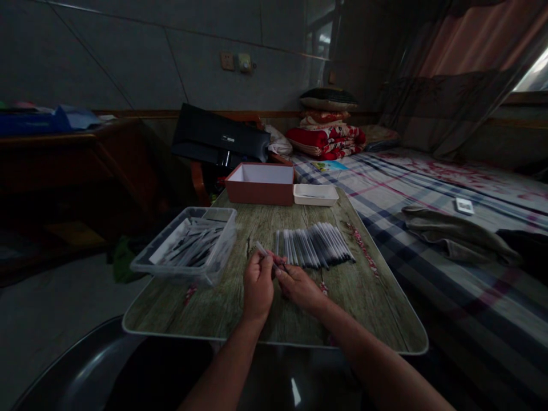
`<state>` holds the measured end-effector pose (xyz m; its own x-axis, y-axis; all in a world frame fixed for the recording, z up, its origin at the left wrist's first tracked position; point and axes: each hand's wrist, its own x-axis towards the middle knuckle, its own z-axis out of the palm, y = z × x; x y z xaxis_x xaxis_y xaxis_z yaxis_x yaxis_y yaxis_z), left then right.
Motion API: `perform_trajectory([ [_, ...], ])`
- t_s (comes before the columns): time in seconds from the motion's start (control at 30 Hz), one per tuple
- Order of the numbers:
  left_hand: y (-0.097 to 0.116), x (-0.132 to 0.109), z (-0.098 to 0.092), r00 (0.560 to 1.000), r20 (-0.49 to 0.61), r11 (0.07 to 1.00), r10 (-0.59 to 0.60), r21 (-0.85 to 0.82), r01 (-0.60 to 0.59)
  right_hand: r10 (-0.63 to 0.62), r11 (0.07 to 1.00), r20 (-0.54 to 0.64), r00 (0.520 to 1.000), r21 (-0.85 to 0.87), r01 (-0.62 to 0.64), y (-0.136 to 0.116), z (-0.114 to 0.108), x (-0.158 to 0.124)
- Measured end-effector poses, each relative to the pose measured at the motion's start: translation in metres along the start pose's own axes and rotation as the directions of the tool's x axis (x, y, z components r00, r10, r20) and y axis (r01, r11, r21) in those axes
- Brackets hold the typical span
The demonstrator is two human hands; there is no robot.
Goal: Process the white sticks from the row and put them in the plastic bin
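Near the middle of the table, my left hand (259, 279) is closed around a slim pen (262, 249) with a pale upper end that points up and left. The fingers of my right hand (299, 287) pinch its dark lower end, close against the left fingertips; part of the pen is hidden by both hands. Just beyond them lies a row of similar pens (314, 245), side by side, dark ends toward me. Left of my hands, a clear plastic bin (139, 264) holds many loose, slim pen-like pieces (192, 242).
A reddish-brown open box (259, 194) and a small white tray (315, 200) stand at the far edge of the wood-patterned table (257, 319). To the right is a bed (411, 194) with a checked sheet. A dark basin-like rim (77, 365) shows at lower left.
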<state>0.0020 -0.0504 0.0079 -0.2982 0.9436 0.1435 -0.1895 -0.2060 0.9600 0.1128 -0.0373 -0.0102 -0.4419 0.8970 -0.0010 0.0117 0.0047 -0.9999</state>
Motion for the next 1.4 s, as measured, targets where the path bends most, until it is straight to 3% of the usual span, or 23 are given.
perform_trajectory([
  [0.13, 0.004, -0.001, -0.002, 0.998, 0.048, 0.992, -0.033, -0.120, 0.039, 0.075, 0.960, 0.136, 0.988, 0.258, -0.108, 0.001, -0.003, -0.004],
  [0.23, 0.008, -0.002, -0.002, 0.997, 0.014, 0.984, -0.081, -0.156, 0.082, 0.110, 0.910, 0.208, 0.972, 0.373, -0.183, 0.000, -0.005, -0.006],
  [0.43, 0.006, -0.001, -0.003, 0.994, -0.085, 0.993, -0.069, -0.098, 0.060, -0.039, 0.979, 0.059, 0.998, 0.203, 0.026, 0.003, -0.006, -0.004],
  [0.5, 0.005, 0.000, -0.004, 0.996, -0.074, 0.997, -0.057, -0.060, 0.053, -0.006, 0.982, 0.076, 0.997, 0.186, -0.008, 0.003, -0.007, -0.004],
  [0.63, 0.006, -0.001, -0.006, 0.999, -0.009, 0.999, -0.036, -0.027, 0.036, 0.105, 0.937, 0.168, 0.980, 0.314, -0.154, 0.001, -0.008, -0.005],
  [0.77, 0.007, -0.003, -0.005, 0.996, 0.067, 0.995, -0.057, -0.074, 0.062, 0.109, 0.924, 0.152, 0.982, 0.350, -0.157, 0.000, -0.008, -0.006],
  [0.87, 0.009, -0.004, -0.004, 0.995, 0.084, 0.993, -0.053, -0.104, 0.062, 0.031, 0.954, 0.104, 0.994, 0.293, -0.060, 0.000, -0.007, -0.008],
  [1.0, 0.011, -0.002, -0.005, 0.993, 0.104, 0.983, -0.061, -0.168, 0.078, -0.143, 0.990, 0.016, 0.990, -0.010, 0.143, -0.004, -0.006, -0.011],
  [1.1, 0.011, -0.001, -0.006, 0.994, 0.092, 0.979, -0.061, -0.188, 0.078, -0.209, 0.966, -0.013, 0.978, -0.159, 0.204, -0.008, -0.005, -0.011],
  [1.4, 0.006, -0.003, -0.001, 1.000, 0.010, 0.992, -0.018, -0.121, 0.019, -0.212, 0.966, -0.012, 0.977, -0.156, 0.207, -0.006, -0.003, -0.007],
])
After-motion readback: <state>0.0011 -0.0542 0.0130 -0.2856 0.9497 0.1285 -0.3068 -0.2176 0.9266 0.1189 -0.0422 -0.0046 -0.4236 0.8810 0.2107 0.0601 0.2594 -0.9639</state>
